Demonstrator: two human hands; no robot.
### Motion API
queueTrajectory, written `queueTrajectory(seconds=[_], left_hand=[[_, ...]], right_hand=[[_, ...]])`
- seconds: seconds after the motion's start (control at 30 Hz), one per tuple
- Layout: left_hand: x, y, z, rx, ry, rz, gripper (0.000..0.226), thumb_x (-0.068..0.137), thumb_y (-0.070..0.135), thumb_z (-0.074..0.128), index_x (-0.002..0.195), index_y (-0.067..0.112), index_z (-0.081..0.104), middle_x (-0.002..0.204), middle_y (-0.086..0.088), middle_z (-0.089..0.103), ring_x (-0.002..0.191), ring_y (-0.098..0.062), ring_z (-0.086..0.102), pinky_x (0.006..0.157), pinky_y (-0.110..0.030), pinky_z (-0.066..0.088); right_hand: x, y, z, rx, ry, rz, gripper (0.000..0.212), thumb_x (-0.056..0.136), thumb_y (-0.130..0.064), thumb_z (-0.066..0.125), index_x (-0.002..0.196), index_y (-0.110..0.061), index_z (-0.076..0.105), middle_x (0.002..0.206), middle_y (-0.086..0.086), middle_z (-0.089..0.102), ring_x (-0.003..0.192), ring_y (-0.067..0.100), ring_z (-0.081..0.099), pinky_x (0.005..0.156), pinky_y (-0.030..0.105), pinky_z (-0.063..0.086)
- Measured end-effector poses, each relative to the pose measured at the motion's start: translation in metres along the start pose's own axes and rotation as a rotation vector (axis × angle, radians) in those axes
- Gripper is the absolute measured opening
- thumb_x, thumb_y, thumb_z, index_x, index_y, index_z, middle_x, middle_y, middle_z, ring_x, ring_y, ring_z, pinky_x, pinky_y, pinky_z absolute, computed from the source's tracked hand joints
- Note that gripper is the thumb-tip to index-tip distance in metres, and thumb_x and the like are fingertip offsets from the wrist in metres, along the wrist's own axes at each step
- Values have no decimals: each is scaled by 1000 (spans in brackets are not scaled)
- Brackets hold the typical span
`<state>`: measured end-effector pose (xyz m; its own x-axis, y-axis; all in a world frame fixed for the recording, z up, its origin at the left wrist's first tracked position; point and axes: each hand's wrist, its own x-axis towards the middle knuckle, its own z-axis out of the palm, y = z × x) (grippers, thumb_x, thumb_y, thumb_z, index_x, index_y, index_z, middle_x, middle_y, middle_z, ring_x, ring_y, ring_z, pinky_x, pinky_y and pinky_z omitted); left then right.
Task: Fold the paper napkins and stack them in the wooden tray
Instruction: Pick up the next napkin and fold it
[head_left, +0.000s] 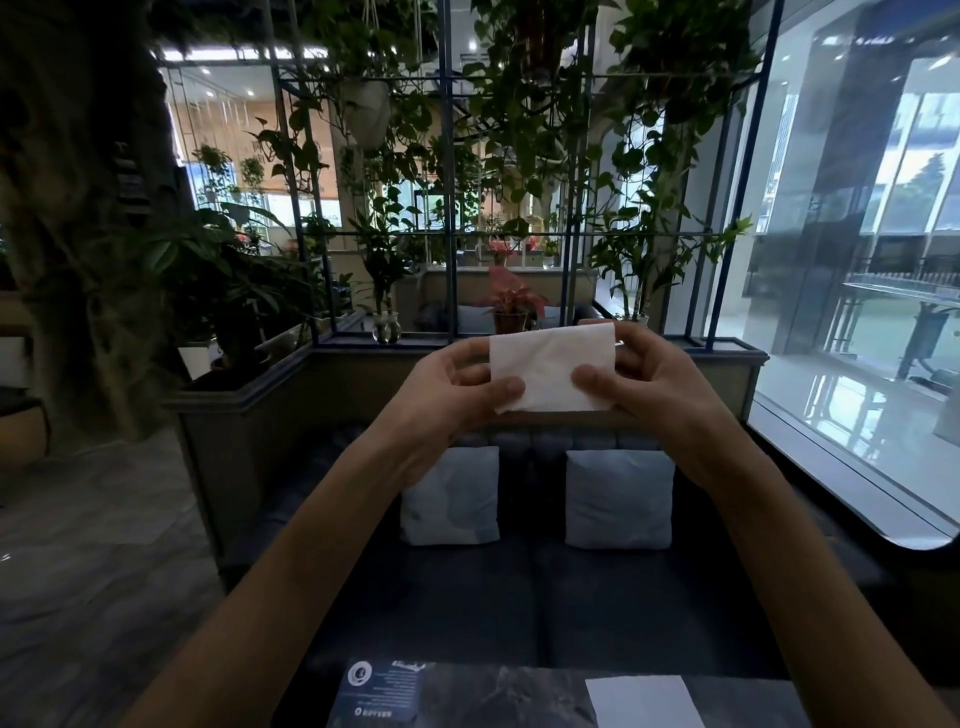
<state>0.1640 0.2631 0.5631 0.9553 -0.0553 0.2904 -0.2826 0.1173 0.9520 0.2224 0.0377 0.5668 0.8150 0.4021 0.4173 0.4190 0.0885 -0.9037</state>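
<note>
In the middle of the frame, the person is holding a white napkin up in the air, well above the desk. The left hand is pinching its lower left part, thumb on the near face and fingers curled behind. The right hand is doing the same at the lower right. The napkin looks partly folded, with a soft, uneven face and a lower edge that is running slightly askew. How many layers it has I cannot tell.

A second, flat napkin is lying on the desk at the bottom right of the frame, partly cut off by the edge. A printed card is lying at the bottom left of centre. The wooden tray is not showing anywhere in this view. Beyond the desk a dark sofa is carrying two pale cushions.

The main risk, as I judge it, is folding in mid-air with nothing underneath. The thin paper is likely to sag between the two pinches, so edges may not be meeting squarely and the crease may come out crooked. Pulling the hands apart too firmly could tear it. If either pinch loosens, the napkin could drop past the desk's far edge onto the sofa. A lopsided fold would also be stacking badly in the tray.
</note>
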Motion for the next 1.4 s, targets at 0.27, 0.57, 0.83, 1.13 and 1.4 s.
queueTrajectory(seconds=[0.27, 0.57, 0.83, 1.13, 1.4], left_hand=[[-14, -36, 26, 998, 464, 810, 22, 92, 2, 57, 107, 4, 73, 105, -10, 74, 99, -20, 69, 86, -25, 53], [-48, -93, 17, 474, 253, 393, 54, 89, 9, 50, 143, 14, 44, 141, -5, 55, 132, -14, 51, 109, -28, 43], [-54, -147, -7, 16, 163, -144, 21, 91, 23, 70, 109, 12, 68, 104, -7, 78, 96, -20, 75, 80, -32, 61], [-104, -297, -1, 113, 194, -493, 11, 97, 5, 60, 108, 2, 59, 90, -4, 69, 57, -3, 69, 44, -23, 57], [-174, -459, 31, 182, 241, -911, 11, 97, 8, 62, 105, 11, 56, 102, -13, 64, 79, -23, 64, 55, -28, 56]], right_hand=[[-18, 16, 26, -133, 201, 235, 62, 89, -69, 49, 100, -13, 74, 90, 4, 79, 82, 17, 73, 68, 30, 56], [-34, 61, 31, 201, 113, 171, 24, 95, -14, 67, 118, -6, 71, 106, 8, 80, 96, 20, 77, 72, 24, 60], [-58, 127, 55, 34, 83, 269, 20, 94, -15, 70, 114, -14, 71, 99, 3, 81, 91, 17, 78, 71, 20, 60], [-151, 274, 63, -91, 131, 653, 13, 96, -22, 68, 108, -28, 70, 92, -9, 80, 80, 12, 77, 60, 24, 60], [-265, 403, 64, -172, 112, 1149, 35, 97, -20, 67, 130, -10, 61, 99, 3, 73, 72, 13, 68, 46, 12, 48]])
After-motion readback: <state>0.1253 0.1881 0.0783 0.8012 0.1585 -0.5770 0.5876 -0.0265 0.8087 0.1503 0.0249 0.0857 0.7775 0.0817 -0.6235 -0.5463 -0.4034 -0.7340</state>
